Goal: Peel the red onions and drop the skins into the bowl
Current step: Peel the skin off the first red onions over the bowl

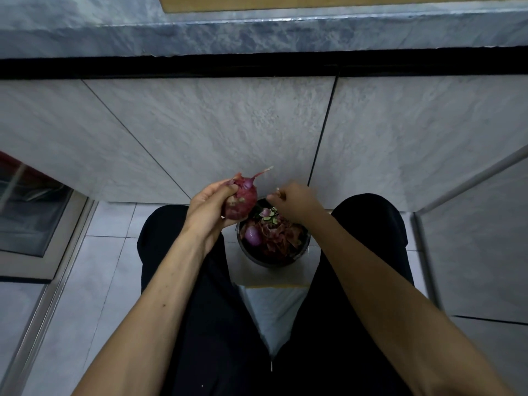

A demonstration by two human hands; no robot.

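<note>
My left hand grips a red onion with its dry stalk pointing up and right, held just above and left of the bowl. My right hand hovers over the bowl's far rim with its fingers curled; a small pale scrap shows at the fingertips, too small to identify. The dark round bowl stands on the floor between my knees. It holds a heap of reddish onion skins, a peeled purple onion at its left side and some green bits at the back.
I sit with both legs in dark trousers either side of the bowl, on a pale tiled floor. A grey tiled wall rises right in front. A glass-fronted cabinet is at the left, a metal-edged panel at the right.
</note>
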